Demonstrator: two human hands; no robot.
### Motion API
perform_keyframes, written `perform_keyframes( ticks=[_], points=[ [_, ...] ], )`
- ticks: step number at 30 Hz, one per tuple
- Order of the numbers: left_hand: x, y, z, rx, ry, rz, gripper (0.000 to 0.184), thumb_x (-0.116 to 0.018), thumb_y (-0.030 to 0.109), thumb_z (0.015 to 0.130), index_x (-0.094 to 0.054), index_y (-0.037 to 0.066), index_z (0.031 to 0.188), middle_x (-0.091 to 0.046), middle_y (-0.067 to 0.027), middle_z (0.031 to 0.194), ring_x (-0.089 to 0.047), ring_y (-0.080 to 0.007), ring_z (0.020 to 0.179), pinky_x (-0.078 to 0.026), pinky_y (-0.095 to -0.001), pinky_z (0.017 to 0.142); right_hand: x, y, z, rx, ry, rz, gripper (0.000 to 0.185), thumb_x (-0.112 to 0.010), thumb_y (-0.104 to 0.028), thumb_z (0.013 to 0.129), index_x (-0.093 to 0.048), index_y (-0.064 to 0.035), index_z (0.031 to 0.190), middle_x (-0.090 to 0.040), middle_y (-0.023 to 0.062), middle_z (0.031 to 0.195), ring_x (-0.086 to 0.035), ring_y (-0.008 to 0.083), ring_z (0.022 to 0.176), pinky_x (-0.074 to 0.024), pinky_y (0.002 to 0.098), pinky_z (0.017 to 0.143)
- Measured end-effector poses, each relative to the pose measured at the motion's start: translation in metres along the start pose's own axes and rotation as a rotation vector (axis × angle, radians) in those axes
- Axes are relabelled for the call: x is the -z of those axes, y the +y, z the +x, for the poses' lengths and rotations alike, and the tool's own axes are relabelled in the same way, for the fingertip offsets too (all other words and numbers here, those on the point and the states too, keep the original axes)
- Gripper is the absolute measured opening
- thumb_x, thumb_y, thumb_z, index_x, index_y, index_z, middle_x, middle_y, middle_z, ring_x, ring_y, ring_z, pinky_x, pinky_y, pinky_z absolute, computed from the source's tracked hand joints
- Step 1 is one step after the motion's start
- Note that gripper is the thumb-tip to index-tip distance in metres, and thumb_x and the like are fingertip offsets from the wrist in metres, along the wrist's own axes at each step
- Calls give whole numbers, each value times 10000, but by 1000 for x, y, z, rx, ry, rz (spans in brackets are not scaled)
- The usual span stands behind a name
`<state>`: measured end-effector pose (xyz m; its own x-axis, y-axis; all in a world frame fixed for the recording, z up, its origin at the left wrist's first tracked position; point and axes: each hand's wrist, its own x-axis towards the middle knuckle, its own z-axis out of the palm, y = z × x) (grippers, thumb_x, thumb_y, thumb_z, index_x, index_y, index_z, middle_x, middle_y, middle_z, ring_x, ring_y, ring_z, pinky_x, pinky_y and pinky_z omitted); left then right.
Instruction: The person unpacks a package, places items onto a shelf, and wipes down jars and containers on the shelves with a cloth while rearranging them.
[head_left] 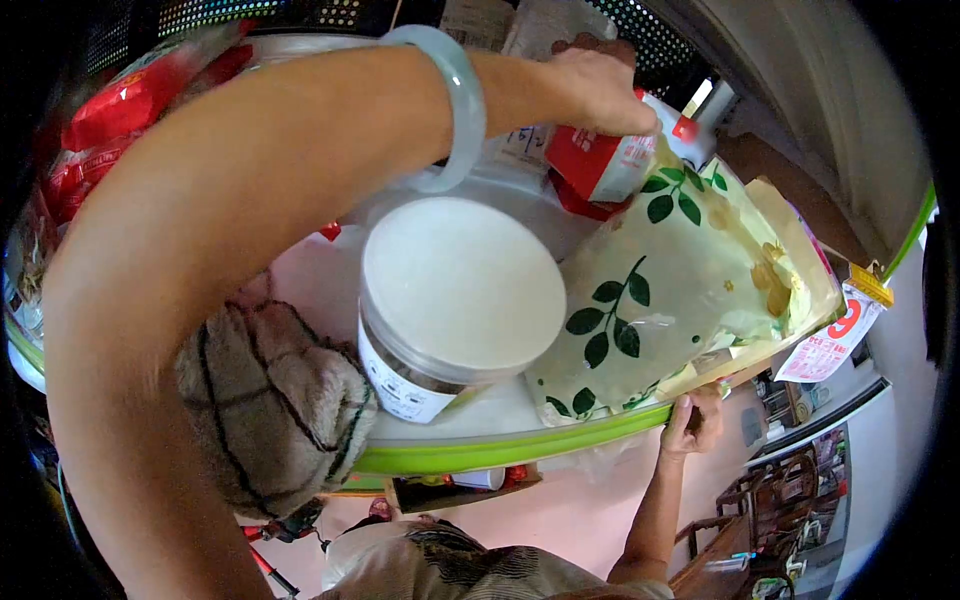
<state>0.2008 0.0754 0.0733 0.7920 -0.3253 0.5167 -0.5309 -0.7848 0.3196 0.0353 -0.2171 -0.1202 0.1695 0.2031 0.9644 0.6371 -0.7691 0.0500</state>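
Fleecy checked cloth [275,405] lies beside a round-lidded tub [462,290]. Beyond, a tilted, boxy red carton [597,165], long axis unclear, is touched by the left hand [598,92]; finger grip cannot be told. Below a glossy leaf-print bag [660,290], the green rim [520,446] is held by the curled right hand [693,420].

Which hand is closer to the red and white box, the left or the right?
The left. The left hand is right at the box, with its thumb over it. The right hand is farther off, curled at the green edge.
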Motion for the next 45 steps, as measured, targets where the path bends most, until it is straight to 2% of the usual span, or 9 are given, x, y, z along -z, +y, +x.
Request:
perform_keyframes(
  ticks=[5,10,15,19,25,37,40,43,45],
  points=[
    [-6,-11,16,-65,12,-59,773,-510,706,673,-657,-8,931,-628,-215,965,-608,-294,934,-455,-349,838,2,2,0,-11,-34,29,48,-556,-3,774,-539,19,813,-576,136,741,-525,251,674,-434,389,721],
    [-1,-23,-10,-47,-107,-63,751,-639,606,670,-577,-10,1096,-638,-195,865,-621,-246,797,-482,-337,739,3,0,-2,-35,-26,-8,35,-554,2,764,-537,16,790,-568,132,724,-523,251,660,-432,388,711],
    [-4,-24,-35,-120,-504,-407,651,-659,500,706,-541,11,1119,-564,-177,1076,-558,-235,886,-483,-344,763,0,1,2,-7,9,-19,38,-560,6,733,-540,5,766,-569,127,678,-536,256,609,-440,365,647],
    [14,-26,-21,254,-351,-552,494,-561,339,826,-478,44,1214,-477,-167,1222,-471,-255,1095,-488,-415,821,0,-2,4,-4,-5,-19,41,-561,7,736,-543,4,772,-567,125,679,-534,255,609,-438,362,633],
    [-9,-85,5,234,-460,-613,442,-469,230,851,-436,21,1239,-393,-184,1315,-423,-312,1188,-515,-393,828,1,4,-2,-10,11,28,37,-559,13,746,-531,34,759,-568,143,699,-517,250,642,-431,398,702],
    [-65,-110,33,339,-118,-677,168,-590,70,698,-621,-66,791,-612,-136,787,-625,-189,614,-523,-247,551,1,3,-2,-31,-22,5,40,-538,-3,771,-532,36,777,-568,154,713,-516,263,673,-429,398,705],
    [-44,-95,21,178,-199,-357,174,-601,55,711,-625,-60,840,-619,-133,776,-626,-178,632,-534,-264,553,1,0,-2,-47,-27,15,38,-534,-2,772,-531,36,778,-565,153,710,-512,263,674,-428,396,700],
    [-37,-91,15,242,-198,-565,179,-576,93,765,-623,-66,832,-633,-136,734,-640,-195,605,-543,-291,542,2,2,-3,-33,-19,15,40,-534,-2,772,-529,35,787,-559,150,707,-504,261,668,-425,387,685],
    [-24,-104,27,184,-372,-100,233,-543,145,806,-613,-76,829,-643,-147,733,-650,-219,596,-550,-306,544,1,3,-3,-29,-19,12,41,-532,0,772,-528,34,796,-557,149,707,-500,260,664,-425,385,683]
  ],
)
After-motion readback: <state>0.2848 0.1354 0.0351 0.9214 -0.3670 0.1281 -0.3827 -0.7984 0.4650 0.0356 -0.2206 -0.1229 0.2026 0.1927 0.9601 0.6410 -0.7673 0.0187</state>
